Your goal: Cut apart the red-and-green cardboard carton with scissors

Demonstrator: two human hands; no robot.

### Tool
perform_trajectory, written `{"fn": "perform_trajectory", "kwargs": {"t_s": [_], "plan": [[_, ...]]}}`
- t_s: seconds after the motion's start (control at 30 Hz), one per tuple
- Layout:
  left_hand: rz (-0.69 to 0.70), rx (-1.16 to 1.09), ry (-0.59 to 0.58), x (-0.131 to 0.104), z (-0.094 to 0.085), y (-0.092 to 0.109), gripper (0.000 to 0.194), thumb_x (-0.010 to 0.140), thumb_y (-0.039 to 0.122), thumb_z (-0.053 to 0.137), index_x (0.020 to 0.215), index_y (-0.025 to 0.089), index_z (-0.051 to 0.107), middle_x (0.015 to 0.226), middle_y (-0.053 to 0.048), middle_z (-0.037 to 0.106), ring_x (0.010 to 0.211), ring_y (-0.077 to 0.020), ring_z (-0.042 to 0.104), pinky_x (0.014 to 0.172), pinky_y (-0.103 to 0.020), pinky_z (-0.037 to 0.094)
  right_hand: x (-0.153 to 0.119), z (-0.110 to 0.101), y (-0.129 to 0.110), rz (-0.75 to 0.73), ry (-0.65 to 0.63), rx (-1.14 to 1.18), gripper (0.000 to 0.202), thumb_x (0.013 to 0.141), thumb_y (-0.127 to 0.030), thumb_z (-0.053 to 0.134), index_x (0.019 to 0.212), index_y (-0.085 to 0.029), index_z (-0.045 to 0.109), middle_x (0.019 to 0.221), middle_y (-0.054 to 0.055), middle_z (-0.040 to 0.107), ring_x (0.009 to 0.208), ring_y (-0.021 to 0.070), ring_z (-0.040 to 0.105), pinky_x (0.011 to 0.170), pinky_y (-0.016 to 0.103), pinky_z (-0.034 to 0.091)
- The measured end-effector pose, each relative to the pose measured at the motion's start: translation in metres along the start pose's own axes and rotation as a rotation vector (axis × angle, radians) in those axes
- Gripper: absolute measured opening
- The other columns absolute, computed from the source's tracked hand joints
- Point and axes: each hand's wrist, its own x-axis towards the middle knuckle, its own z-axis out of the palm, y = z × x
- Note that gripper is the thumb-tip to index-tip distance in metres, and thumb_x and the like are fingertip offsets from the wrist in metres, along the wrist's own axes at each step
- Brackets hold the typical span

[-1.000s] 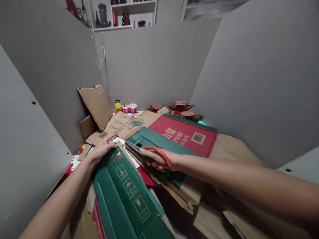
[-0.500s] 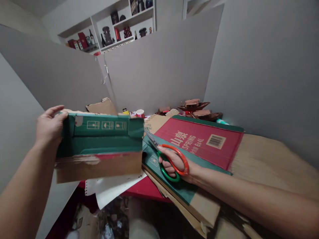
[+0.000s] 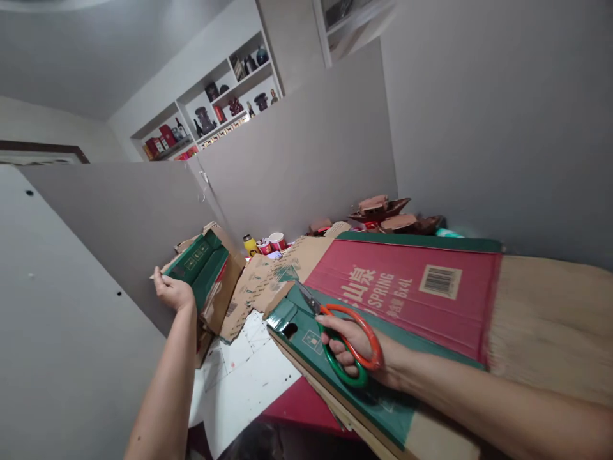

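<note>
At the left, my left hand (image 3: 175,294) grips the near end of a folded green-and-brown cardboard piece (image 3: 201,262), which leans among other cardboard near the partition. My right hand (image 3: 352,342) is closed around scissors (image 3: 357,348) with one orange and one green handle loop. Their blades look closed and point up and left, over a large flattened cardboard box (image 3: 378,281) printed red and green with a barcode. The wrist lies above the green side flap (image 3: 393,415) of that box. White paper sheets (image 3: 249,377) with drawn lines lie between my hands.
A yellow bottle (image 3: 249,245) and paper cups (image 3: 276,241) stand at the back. Brown model boats (image 3: 380,209) sit behind the box. Grey partitions (image 3: 306,160) enclose the table, whose red cover (image 3: 306,409) shows at the front edge.
My left hand has carried the cardboard piece away from me to the back left, turning it against the other cardboard. My right hand keeps the scissors over the box. The view has shifted.
</note>
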Motion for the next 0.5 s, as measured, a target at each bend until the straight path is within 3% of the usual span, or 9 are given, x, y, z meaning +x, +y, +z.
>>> {"fn": "perform_trajectory", "kwargs": {"t_s": [0.17, 0.4, 0.5], "plan": [[0.071, 0.033, -0.124, -0.027, 0.006, -0.018, 0.068, 0.086, 0.019, 0.046, 0.149, 0.007, 0.025, 0.152, -0.021, 0.036, 0.143, -0.0243, 0.031, 0.117, -0.037, 0.025, 0.009, -0.006, 0.004, -0.01, -0.023, -0.045, 0.041, 0.097, -0.045, 0.045, 0.069, -0.014, 0.049, 0.046, -0.009, 0.031, 0.033, 0.0029, 0.026, 0.032, 0.015, 0.022], [0.069, 0.102, -0.264, -0.039, -0.012, -0.023, 0.086, 0.085, 0.023, 0.052, 0.154, 0.013, 0.0, 0.159, -0.018, 0.016, 0.148, -0.023, 0.016, 0.12, -0.037, 0.018, 0.004, -0.004, 0.006, -0.015, -0.039, -0.079, 0.04, 0.097, -0.043, 0.046, 0.07, -0.015, 0.049, 0.047, -0.008, 0.033, 0.033, 0.0029, 0.027, 0.033, 0.015, 0.021], [0.019, 0.118, -0.404, -0.041, -0.024, -0.022, 0.093, 0.087, 0.023, 0.05, 0.151, 0.015, -0.018, 0.16, -0.021, 0.004, 0.148, -0.0262, 0.014, 0.119, -0.041, 0.018, 0.002, -0.004, 0.007, -0.01, -0.042, -0.079, 0.04, 0.096, -0.043, 0.045, 0.069, -0.015, 0.048, 0.047, -0.008, 0.032, 0.034, 0.0033, 0.026, 0.033, 0.015, 0.022]]}}
